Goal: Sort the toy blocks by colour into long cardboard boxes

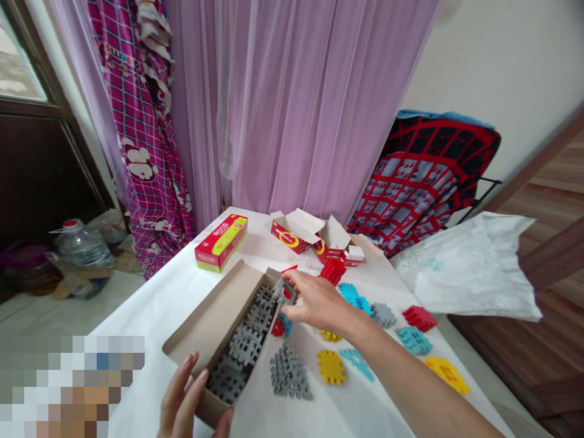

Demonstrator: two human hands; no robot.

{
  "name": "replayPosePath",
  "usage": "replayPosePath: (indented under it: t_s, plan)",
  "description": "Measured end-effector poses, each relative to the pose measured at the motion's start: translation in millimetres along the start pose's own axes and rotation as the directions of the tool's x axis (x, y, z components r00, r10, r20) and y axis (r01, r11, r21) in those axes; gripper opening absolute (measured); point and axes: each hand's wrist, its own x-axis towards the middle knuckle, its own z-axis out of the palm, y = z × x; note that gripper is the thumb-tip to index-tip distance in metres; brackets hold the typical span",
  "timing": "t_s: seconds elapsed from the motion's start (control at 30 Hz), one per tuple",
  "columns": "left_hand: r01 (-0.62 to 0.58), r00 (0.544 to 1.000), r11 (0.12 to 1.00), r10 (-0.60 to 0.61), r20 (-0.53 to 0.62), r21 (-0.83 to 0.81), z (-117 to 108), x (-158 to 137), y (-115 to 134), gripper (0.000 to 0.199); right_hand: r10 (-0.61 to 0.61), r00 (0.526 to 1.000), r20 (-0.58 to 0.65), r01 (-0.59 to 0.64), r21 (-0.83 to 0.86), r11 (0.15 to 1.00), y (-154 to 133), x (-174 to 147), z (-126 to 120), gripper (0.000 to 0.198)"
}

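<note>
An open cardboard box (207,310) stands on the table, its long flap folded out to the left. Grey plastic interlocking pieces (249,344) fill it in a row. My left hand (189,401) grips the near end of the box, fingers on the left side and thumb on the right. At the far end, my right hand (314,298) pinches a grey plastic interlocking piece (287,293) just above the box edge. To the right of the box lies a pile of grey triangular pieces (289,372). Red and blue pieces are partly hidden behind my right hand.
Yellow square pieces (331,367), blue triangles (358,363), teal pieces (414,340) and red pieces (420,318) lie on the right. A closed red-green box (222,242) and opened red boxes (296,234) stand at the back. A white plastic bag (469,267) hangs by the right edge.
</note>
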Motion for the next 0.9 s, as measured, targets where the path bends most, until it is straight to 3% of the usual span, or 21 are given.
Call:
replayPosePath:
  t_s: [0.23, 0.37, 0.57, 0.77, 0.9]
  plan:
    - [0.006, 1.000, 1.000, -0.006, 0.004, -0.018, 1.1, -0.8, 1.0, 0.090, -0.025, 1.000, 0.006, 0.026, -0.167, 0.986, -15.4, 32.1, 23.7, 0.053]
    - [0.017, 1.000, 1.000, -0.017, 0.002, -0.024, 1.9, -1.1, 0.5, 0.089, -0.031, 0.998, -0.048, 0.018, -0.259, 0.966, -12.6, 30.2, 26.2, 0.049]
    - [0.025, 1.000, 0.999, -0.024, 0.016, -0.046, 0.4, 0.9, 3.5, 0.084, 0.085, 0.987, -0.137, -0.108, -0.175, 0.979, 4.1, -12.9, 25.3, 0.018]
    - [0.010, 1.000, 0.999, -0.010, -0.001, -0.031, 0.0, 3.8, 5.0, 0.082, 0.268, 0.962, -0.056, -0.274, -0.161, 0.948, 39.3, -63.1, 33.0, 0.021]
    - [-0.003, 1.000, 0.999, 0.004, 0.009, -0.037, 1.8, 3.6, 5.9, 0.086, 0.377, 0.922, -0.090, -0.387, -0.201, 0.900, 84.9, -95.2, 25.8, 0.024]
